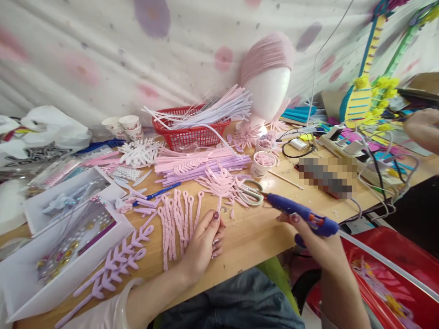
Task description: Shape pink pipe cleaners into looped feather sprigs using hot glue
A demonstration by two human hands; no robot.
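Observation:
My right hand [313, 240] grips a blue hot glue gun [298, 212] with a glue stick poking out behind; its nozzle points left toward the scissors [250, 192]. My left hand [204, 242] rests on the wooden table [254, 237] with fingers curled, pinching the lower end of a thin pink foam strip [218, 204]. Just left of it lie several pink looped foam strips [178, 219]. A lilac leaf-shaped foam branch [113, 265] lies farther left.
White trays [68, 246] of gems sit at left. A red basket [190, 130] of white strips, paper cups [125, 125], a foam head with pink wig [269, 77], power strips and cables [353, 151] are behind. Another person's hand [423, 130] shows at right. A red bin [387, 274] stands below.

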